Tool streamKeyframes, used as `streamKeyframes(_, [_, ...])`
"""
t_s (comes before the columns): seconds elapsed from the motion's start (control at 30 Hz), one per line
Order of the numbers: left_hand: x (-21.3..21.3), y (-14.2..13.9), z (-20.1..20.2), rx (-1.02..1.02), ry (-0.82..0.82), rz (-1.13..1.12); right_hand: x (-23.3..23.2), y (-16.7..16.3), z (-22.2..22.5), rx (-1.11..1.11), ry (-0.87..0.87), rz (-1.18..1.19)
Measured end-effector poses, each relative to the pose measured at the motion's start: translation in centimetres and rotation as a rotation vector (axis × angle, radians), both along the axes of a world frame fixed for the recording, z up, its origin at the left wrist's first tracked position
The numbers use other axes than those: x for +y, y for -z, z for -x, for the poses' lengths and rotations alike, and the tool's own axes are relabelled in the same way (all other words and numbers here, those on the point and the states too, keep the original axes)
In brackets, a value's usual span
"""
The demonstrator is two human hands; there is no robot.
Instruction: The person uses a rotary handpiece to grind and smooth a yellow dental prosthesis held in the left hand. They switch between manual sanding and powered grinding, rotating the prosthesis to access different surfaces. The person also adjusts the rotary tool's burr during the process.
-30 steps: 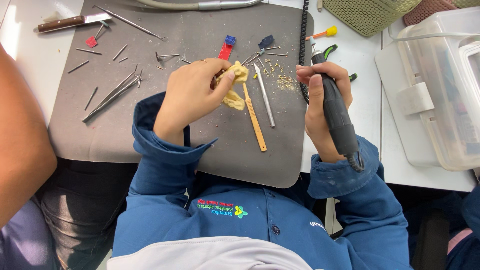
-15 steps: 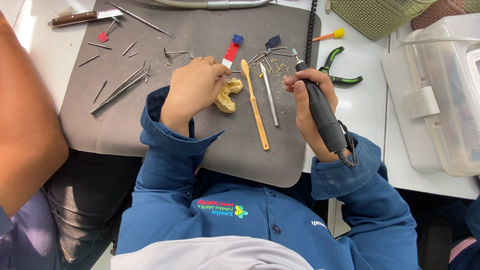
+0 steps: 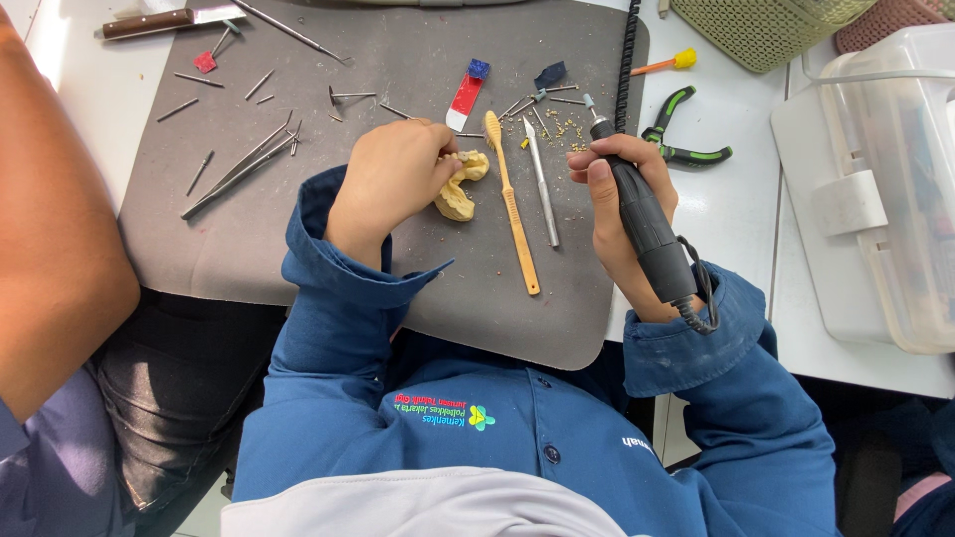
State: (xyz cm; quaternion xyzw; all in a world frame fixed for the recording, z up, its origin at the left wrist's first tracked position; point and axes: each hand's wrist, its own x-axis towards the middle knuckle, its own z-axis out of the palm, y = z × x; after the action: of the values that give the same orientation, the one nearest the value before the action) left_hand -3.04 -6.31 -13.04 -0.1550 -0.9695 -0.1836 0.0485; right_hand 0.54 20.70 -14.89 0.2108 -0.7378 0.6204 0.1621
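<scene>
The pale yellow, horseshoe-shaped plaster dental cast (image 3: 460, 187) lies mid-mat on the grey rubber work mat (image 3: 298, 239), pinched by the left hand (image 3: 393, 171). At its three o'clock, the right hand (image 3: 619, 199) grips a black rotary handpiece (image 3: 645, 214). A white tabletop (image 3: 736, 214) surrounds the mat.

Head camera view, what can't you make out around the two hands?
- Yellow plaster cast: partly covered by the left hand, so its full shape is hidden.
- Tip of the black rotary tool in the right hand: too small to tell.
- Knife: cut off by the top edge.
</scene>
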Motion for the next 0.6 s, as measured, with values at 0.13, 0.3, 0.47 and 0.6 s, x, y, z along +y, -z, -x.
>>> streamKeyframes(0.13, [0.6,-0.3,-0.4,0.07,0.066,-0.089,-0.1,-0.2,-0.3,-0.024,-0.001,-0.036])
streamKeyframes(0.3, [2.4,-2.6,-2.6,0.311,0.261,-0.344,-1.0,-0.9,-1.1,-0.031,-0.079,-0.005])
streamKeyframes(0.47, [4.6,-5.8,-6.6,0.404,0.369,-0.517,-0.7,-1.8,-4.6,-0.039,-0.089,0.163])
streamKeyframes(0.6, [5.5,-7.8,-9.8,0.471,0.434,-0.577,0.4,-1.7,-7.8,0.054,-0.123,0.365])
